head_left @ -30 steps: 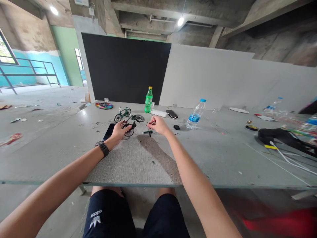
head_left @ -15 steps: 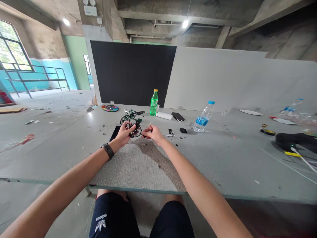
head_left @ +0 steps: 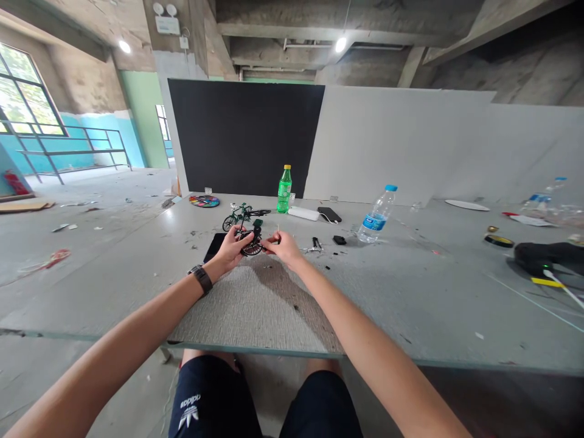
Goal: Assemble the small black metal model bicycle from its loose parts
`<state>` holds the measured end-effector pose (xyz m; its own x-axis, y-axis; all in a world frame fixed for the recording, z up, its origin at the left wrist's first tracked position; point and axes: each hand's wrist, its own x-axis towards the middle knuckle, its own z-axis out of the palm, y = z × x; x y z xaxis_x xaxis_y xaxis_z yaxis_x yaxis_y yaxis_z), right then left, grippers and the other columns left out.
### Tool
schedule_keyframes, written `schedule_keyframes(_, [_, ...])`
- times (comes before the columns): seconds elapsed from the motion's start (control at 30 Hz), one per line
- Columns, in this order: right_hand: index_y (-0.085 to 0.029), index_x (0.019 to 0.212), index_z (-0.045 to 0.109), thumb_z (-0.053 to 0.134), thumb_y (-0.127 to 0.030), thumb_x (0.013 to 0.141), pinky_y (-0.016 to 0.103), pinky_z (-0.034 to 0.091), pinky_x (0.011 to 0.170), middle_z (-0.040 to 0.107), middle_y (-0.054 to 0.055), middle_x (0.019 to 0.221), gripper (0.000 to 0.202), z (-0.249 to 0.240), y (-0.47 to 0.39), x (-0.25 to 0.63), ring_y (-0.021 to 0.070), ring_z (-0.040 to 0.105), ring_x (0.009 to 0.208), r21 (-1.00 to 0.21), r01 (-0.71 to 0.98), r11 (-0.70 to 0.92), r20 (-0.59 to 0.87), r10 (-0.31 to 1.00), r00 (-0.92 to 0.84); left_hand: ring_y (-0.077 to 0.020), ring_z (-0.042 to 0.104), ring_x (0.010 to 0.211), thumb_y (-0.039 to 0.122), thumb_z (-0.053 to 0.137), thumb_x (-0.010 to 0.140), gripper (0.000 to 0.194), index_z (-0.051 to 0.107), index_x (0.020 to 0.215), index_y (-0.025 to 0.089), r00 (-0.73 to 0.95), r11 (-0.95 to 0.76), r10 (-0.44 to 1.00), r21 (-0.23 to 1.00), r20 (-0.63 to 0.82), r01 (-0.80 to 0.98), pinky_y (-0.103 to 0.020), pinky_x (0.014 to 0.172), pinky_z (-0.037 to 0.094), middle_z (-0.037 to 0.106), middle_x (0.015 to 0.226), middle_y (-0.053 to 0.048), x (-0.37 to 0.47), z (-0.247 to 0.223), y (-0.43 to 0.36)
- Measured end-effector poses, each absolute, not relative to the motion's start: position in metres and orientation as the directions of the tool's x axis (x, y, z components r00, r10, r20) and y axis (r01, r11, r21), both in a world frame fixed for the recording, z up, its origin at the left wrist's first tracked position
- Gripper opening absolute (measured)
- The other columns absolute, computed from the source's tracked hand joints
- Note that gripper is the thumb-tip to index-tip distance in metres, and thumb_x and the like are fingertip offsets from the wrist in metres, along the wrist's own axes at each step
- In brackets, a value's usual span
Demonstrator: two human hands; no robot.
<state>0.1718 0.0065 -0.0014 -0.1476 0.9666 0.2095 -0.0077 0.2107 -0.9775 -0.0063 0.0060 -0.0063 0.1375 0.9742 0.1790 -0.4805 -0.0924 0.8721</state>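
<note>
The left hand [head_left: 230, 249] is curled firmly around a dark model bicycle [head_left: 252, 248] above the table [head_left: 255, 313]; the right hand [head_left: 285, 248], fingertips pinched together right of its wheel, apparently holds something thin; a green model bicycle [head_left: 232, 220] stands just beyond, far left.

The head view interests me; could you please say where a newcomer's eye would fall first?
Probably on the large, flat black panel along the far edge of the grey table. The green plastic bottle with a yellow cap stands just before it. Nearer, the bare left hand grips a small, dark, spoked-wheeled model.
</note>
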Motion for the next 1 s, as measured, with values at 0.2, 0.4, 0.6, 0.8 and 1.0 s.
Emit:
schedule_keyframes(0.2, [-0.026,0.076,0.031,0.079,-0.046,0.07,0.032,0.051,0.069,0.068,0.0,0.083,0.053,0.006,0.001,0.168,0.0187,0.066,0.076,-0.858,0.276,0.432,0.397,0.901,-0.177,-0.0128,0.068,0.069,0.031,0.09,0.068,0.055,0.047,0.1,0.023,0.045,-0.151,0.979,0.86,0.198,-0.488,-0.027,0.067,0.058,0.066,0.081,0.004,-0.006,-0.01,0.011])
schedule_keyframes(0.4, [-0.025,0.073,0.031,0.076,-0.031,0.074,0.028,0.042,0.067,0.061,-0.002,0.077,0.046,0.014,-0.007,0.169,0.0153,0.055,0.068,-0.68,0.439,0.587,0.512,0.809,-0.289,-0.0145,0.069,0.069,0.034,0.09,0.068,0.055,0.047,0.1,0.023,0.02,-0.125,0.988,0.859,0.156,-0.497,-0.029,0.065,0.058,0.067,0.08,0.003,-0.007,-0.011,0.016])
schedule_keyframes(0.6, [-0.025,0.072,0.028,0.06,-0.026,0.088,0.026,0.036,0.067,0.051,-0.003,0.072,0.036,0.015,-0.007,0.172,0.0159,0.054,0.073,-0.522,0.541,0.659,0.572,0.741,-0.352,-0.0135,0.069,0.07,0.031,0.09,0.07,0.046,0.053,0.095,0.02,0.003,-0.087,0.995,0.858,0.103,-0.506,-0.027,0.068,0.057,0.069,0.082,0.002,-0.007,-0.01,0.016])
schedule_keyframes(0.8, [-0.024,0.074,0.031,0.048,-0.022,0.097,0.024,0.037,0.068,0.059,0.0,0.079,0.029,0.018,-0.01,0.172,0.0146,0.056,0.073,-0.447,0.562,0.695,0.594,0.701,-0.394,-0.0136,0.07,0.072,0.027,0.089,0.072,0.034,0.061,0.088,0.015,0.022,-0.043,0.998,0.851,0.064,-0.523,-0.027,0.071,0.057,0.072,0.085,-0.004,-0.008,-0.01,0.017])
schedule_keyframes(1.0, [-0.024,0.078,0.041,0.048,-0.019,0.099,0.025,0.037,0.07,0.067,0.003,0.087,0.022,0.018,-0.01,0.171,0.017,0.062,0.08,-0.377,0.614,0.693,0.551,0.701,-0.452,-0.0141,0.07,0.07,0.025,0.087,0.076,0.027,0.064,0.085,0.013,0.072,0.009,0.997,0.859,0.033,-0.513,-0.027,0.068,0.058,0.073,0.082,-0.005,-0.009,-0.01,0.017])
